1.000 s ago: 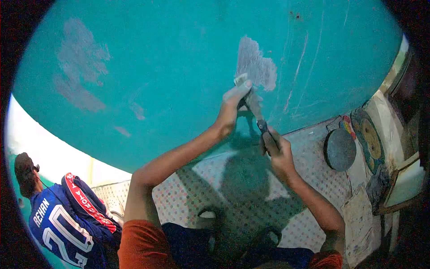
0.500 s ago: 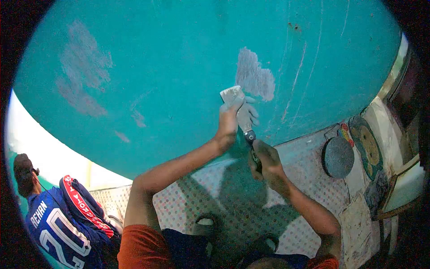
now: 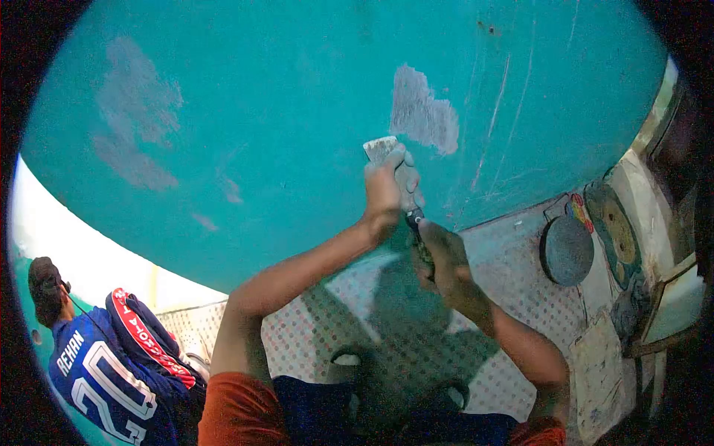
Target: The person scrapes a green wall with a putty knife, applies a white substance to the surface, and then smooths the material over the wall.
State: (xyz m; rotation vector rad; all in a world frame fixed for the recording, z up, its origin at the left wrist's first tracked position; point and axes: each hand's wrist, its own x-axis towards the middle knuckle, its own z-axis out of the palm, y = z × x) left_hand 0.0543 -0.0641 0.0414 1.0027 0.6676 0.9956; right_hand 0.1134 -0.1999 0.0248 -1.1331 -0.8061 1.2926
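Observation:
A putty knife [image 3: 381, 147] with a wide, pale-smeared blade is held in front of the turquoise wall [image 3: 297, 97]. My right hand [image 3: 444, 260] grips its dark handle from below. Higher up, my left hand [image 3: 387, 189] closes round the blade, its fingers coated with grey putty. Part of the blade is hidden by those fingers. Just above and to the right of the blade, a grey putty patch [image 3: 424, 115] covers part of the wall.
Another faded grey patch [image 3: 137, 111] marks the wall at left. At lower left sits a person in a blue jersey [image 3: 104, 372]. A round dark pan [image 3: 567, 250] stands at right beside a board [image 3: 613, 230]. Dotted tiles [image 3: 513, 312] lie below.
The fingers of my left hand, spread out before, have curled in round the putty knife's blade. Both hands stay close together, and the view has shifted slightly.

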